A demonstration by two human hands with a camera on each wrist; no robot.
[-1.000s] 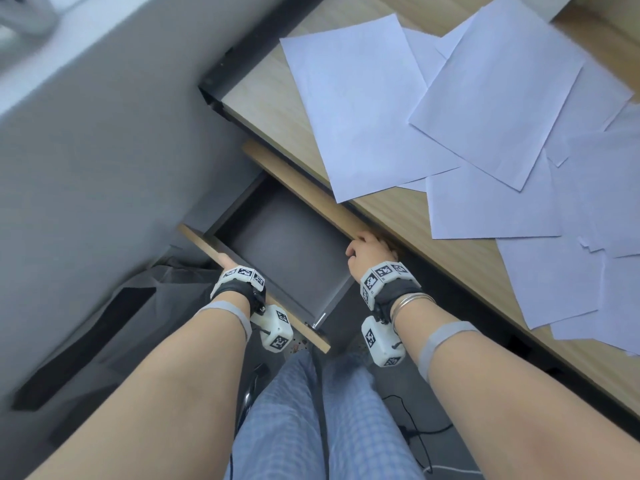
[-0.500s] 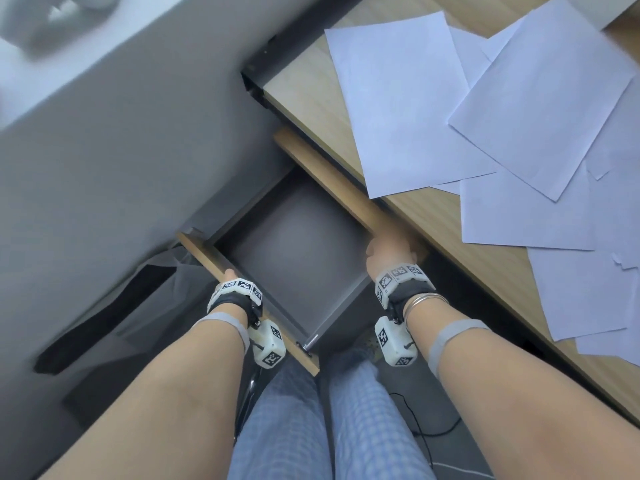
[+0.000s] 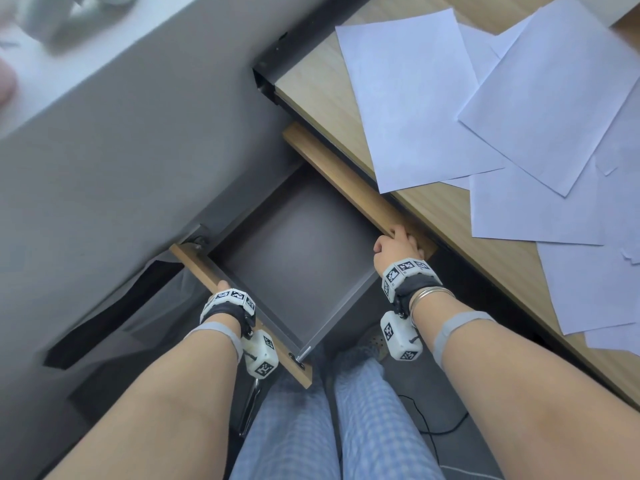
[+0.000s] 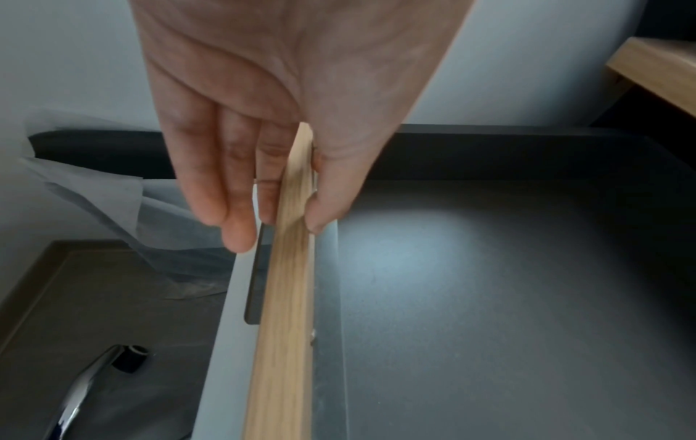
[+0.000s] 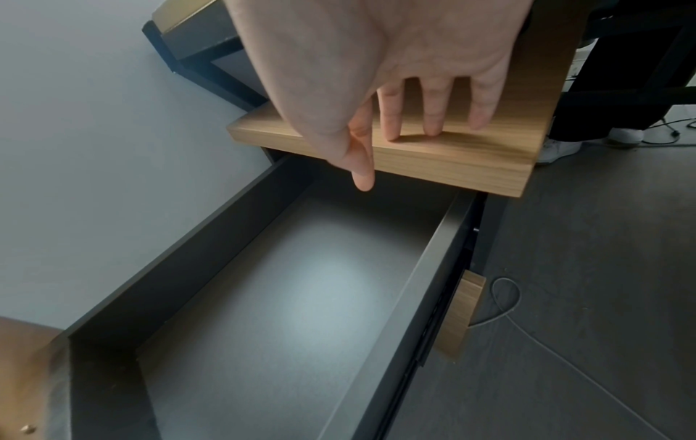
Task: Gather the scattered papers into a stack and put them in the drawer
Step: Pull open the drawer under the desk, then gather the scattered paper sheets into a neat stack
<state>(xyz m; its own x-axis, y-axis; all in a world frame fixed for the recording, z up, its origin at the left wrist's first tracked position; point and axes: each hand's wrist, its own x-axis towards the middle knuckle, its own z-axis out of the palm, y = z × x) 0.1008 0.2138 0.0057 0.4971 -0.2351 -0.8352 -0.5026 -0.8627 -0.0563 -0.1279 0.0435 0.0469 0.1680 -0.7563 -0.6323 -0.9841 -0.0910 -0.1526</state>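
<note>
Drawer (image 3: 294, 251) pulled out below the worktop (image 3: 346, 84), its grey floor bare. My left hand (image 4: 286, 125) pinches the drawer's wooden front (image 4: 286, 297) — thumb inside, fingers outside. My right hand (image 5: 395, 68) lies flat, fingers straight, on the wooden panel (image 5: 452, 160) above. Papers (image 3: 485, 109) lie scattered, overlapping, on the worktop.

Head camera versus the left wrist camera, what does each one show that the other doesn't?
Only the head view shows the papers scattered on the desk and the right hand against a wooden panel. Only the left wrist view shows the left hand's thumb and fingers pinching the drawer front. Both show the open drawer with nothing in it.
</note>
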